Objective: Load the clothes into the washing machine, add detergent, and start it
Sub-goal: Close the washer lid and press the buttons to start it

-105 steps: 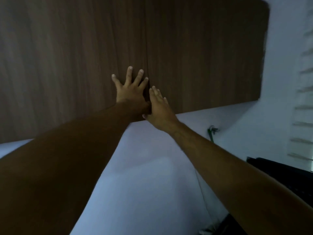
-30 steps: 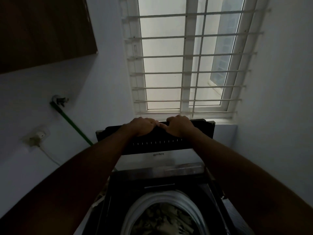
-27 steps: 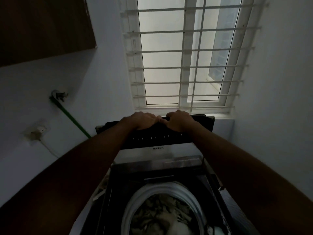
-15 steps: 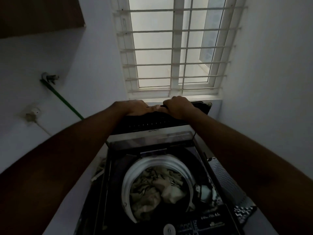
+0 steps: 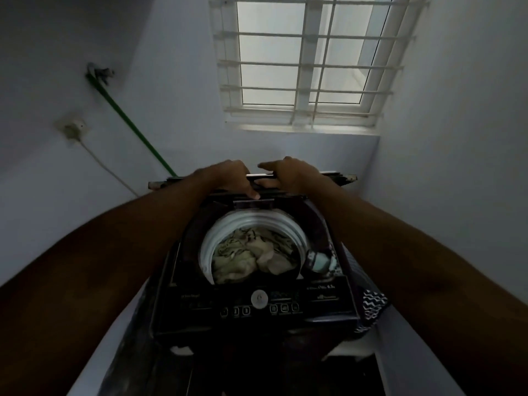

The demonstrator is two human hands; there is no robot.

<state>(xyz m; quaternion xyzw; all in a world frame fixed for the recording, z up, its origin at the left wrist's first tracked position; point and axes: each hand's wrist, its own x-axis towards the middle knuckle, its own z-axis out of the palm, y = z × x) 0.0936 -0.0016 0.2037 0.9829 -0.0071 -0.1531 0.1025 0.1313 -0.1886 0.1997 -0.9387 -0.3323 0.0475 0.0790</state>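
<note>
A dark top-loading washing machine (image 5: 177, 298) stands below me with its drum open. Pale crumpled clothes (image 5: 251, 257) lie inside the white drum rim. The folded lid (image 5: 340, 177) stands raised at the back of the machine. My left hand (image 5: 228, 177) grips the lid's top edge, thumb below it. My right hand (image 5: 291, 174) grips the same edge just to the right, the two hands a little apart. A control panel (image 5: 258, 302) with a round white button and several small keys runs along the front.
A barred window (image 5: 308, 61) fills the wall behind the machine. A green hose (image 5: 128, 121) runs from a wall tap down to the machine's left rear; a socket with a white cable (image 5: 73, 128) sits lower left. White walls close in on both sides. A patterned cloth (image 5: 371, 305) hangs at the machine's right.
My hands left the wooden cupboard door and took hold of the washer lid. Over the last second my view tilted down and the lid came lower toward me, showing the drum and panel.
</note>
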